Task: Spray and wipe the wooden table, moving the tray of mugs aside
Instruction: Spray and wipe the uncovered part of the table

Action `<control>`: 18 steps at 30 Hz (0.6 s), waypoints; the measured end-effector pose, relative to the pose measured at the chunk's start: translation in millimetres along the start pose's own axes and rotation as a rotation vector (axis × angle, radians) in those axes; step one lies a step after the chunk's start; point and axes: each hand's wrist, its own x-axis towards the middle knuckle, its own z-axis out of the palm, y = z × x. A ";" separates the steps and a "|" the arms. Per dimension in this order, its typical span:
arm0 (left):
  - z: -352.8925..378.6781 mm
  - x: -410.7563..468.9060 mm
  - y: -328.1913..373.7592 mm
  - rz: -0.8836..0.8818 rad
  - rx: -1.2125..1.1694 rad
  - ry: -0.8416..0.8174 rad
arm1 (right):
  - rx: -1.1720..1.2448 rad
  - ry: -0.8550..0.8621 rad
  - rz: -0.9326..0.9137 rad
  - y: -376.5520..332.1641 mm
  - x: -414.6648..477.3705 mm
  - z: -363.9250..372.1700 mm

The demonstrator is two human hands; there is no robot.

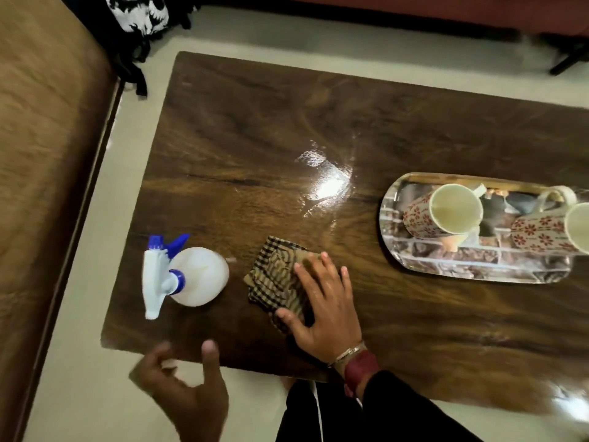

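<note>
A dark wooden table (255, 129) fills the view, with a wet shiny patch near its middle. My right hand (325, 301) presses flat on a folded checked brown cloth (274, 279) near the front edge. To its left stands a white spray bottle (194, 275) with a blue and white trigger head. My left hand (188, 387) hovers over the front left corner, fingers spread, holding nothing. At the right, a shiny oval metal tray (414, 260) carries two cream mugs (446, 212) with a red flower pattern, lying on their sides.
A brown upholstered seat (41, 154) runs along the left, separated from the table by a strip of pale floor (105, 314). A black and white bag (137, 17) lies at the top left. A reddish couch edge (414, 11) lines the far side.
</note>
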 end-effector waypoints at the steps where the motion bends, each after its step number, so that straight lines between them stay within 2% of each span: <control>1: 0.2 -19.7 7.9 -0.049 0.010 0.034 | 0.016 0.074 0.033 11.3 -4.6 -7.0; 4: 12.8 -63.0 47.2 -0.149 0.044 -0.031 | -0.024 0.313 0.173 51.5 -20.0 -36.4; 8: 44.1 -80.8 107.3 0.033 -0.023 -0.332 | 0.023 0.590 0.465 112.7 -40.0 -102.4; 10: 67.9 -71.8 128.6 0.126 0.002 -0.479 | 0.107 0.774 0.684 141.2 -45.2 -139.6; 12: 101.9 -63.0 149.5 0.124 0.055 -0.615 | 0.189 0.920 0.907 180.5 -53.5 -175.6; 15: 162.8 -50.8 157.8 -0.030 0.107 -0.781 | 0.298 0.904 1.093 241.9 -58.4 -216.1; 18: 214.8 -50.1 162.8 -0.271 0.033 -0.851 | 0.369 0.695 1.089 286.6 -40.8 -235.5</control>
